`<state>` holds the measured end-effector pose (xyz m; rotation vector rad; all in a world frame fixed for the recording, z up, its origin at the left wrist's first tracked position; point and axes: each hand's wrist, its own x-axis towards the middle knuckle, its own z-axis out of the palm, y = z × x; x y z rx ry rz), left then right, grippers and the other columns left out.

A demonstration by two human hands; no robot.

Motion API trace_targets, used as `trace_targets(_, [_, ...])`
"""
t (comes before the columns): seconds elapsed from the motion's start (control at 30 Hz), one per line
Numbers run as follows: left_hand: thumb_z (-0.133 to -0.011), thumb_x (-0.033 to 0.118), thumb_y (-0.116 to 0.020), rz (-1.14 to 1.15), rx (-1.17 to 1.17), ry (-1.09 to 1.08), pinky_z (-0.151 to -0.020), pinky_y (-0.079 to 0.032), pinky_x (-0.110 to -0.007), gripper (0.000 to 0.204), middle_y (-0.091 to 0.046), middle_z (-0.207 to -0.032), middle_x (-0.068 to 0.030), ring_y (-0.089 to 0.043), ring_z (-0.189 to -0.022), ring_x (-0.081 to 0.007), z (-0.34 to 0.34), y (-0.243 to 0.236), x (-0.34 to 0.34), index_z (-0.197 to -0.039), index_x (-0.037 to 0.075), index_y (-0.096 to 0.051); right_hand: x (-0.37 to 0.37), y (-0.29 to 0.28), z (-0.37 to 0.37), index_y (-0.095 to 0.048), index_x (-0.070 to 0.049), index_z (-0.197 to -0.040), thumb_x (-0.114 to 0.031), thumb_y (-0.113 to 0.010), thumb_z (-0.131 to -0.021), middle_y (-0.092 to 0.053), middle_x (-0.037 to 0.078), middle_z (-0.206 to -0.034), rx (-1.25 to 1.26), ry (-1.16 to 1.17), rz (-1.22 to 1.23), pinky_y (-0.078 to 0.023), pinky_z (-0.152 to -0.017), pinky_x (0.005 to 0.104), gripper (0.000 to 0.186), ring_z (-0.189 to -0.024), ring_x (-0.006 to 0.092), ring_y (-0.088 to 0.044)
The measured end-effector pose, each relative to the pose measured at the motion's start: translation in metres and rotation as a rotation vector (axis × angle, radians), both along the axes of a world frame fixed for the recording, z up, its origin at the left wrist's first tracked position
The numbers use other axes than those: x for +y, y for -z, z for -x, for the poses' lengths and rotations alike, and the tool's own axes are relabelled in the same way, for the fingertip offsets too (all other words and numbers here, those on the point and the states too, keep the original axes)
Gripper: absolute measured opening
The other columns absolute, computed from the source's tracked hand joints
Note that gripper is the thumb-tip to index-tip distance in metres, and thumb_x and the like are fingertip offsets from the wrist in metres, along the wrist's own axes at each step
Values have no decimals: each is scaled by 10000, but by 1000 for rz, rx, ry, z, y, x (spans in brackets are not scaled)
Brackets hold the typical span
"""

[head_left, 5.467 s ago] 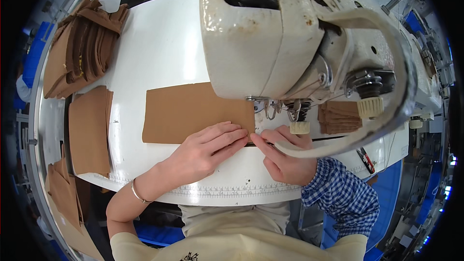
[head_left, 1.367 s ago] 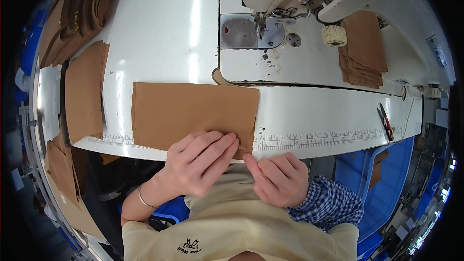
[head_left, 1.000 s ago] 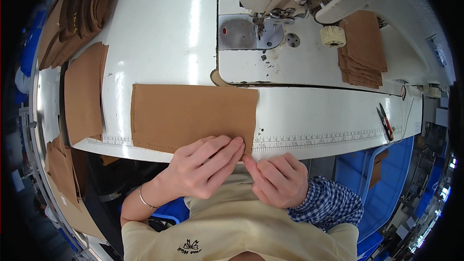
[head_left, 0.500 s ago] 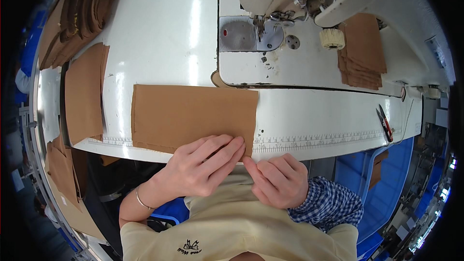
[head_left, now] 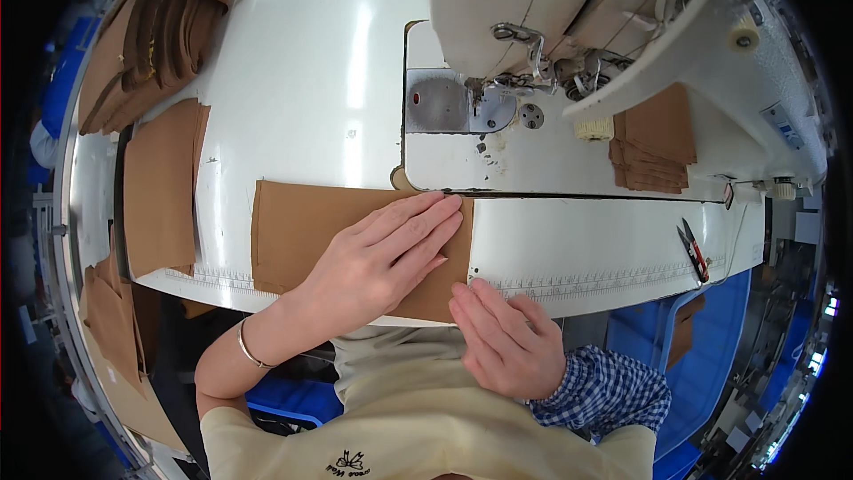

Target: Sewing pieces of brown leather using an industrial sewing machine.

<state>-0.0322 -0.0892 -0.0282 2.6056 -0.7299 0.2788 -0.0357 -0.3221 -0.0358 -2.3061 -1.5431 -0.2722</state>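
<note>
A brown fabric panel [head_left: 306,231] lies flat along the front of the white sewing table, with a stitched line along its left edge. My left hand [head_left: 378,253] rests flat on the panel's right half, fingers stretched out toward its upper right corner and holding nothing. At the lower right edge of the same panel, my right hand [head_left: 511,338] has its fingertips close together on the cloth, its thumb side partly hidden. Beyond my hands is the sewing machine's needle and presser foot area [head_left: 478,98], with no cloth under it.
Small brown pieces [head_left: 653,142] are stacked under the machine arm. Thread snips [head_left: 693,252] lie at the right, near a printed ruler strip [head_left: 577,287]. More brown panels [head_left: 160,187] and a thick bundle [head_left: 155,44] sit at the left. A blue bin [head_left: 702,347] stands below the right edge.
My left hand has slid up the panel, its fingers now flatter and nearer the top edge. My right hand's fingers have straightened at the lower right edge. The whole view has shifted slightly.
</note>
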Motion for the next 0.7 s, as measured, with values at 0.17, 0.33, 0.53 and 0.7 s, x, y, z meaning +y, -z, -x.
trace_targets(0.17, [-800,44,-702,25,-47,-8,-993,-507,-384,455,-594,-1301,-149,-577,-1205,-315,-17,7,1,-1234,-56,-612,1,-5,-18,-667,55,-1111,-162,-592,-812,-622,179,-1254,28,2,21,-475,-910,365,376,-1267,289,-541])
trace_targets(0.33, [-806,24,-682,-126,-160,-11,-954,-513,-406,442,-569,-1327,-151,-573,-1201,-330,-38,-4,3,-1235,-55,-613,6,-3,-41,-673,56,-1104,-149,-557,-850,-633,177,-1236,-1,2,47,-473,-912,370,346,-1229,286,-562])
trace_targets(0.53, [-780,71,-581,-158,-149,75,-974,-518,-392,441,-588,-1272,-158,-570,-1180,-288,3,6,1,-1193,-78,-621,-5,-7,-17,-689,41,-1091,-168,-524,-888,-645,155,-1224,-32,-82,100,-466,-887,360,334,-1208,271,-569])
trace_targets(0.7, [-840,79,-695,33,-72,8,-953,-530,-360,366,-617,-1240,-151,-588,-1178,-284,-21,8,3,-1163,-80,-631,1,-11,-29,-683,39,-1099,-181,-543,-884,-641,159,-1231,-78,-45,128,-470,-874,369,338,-1204,271,-567])
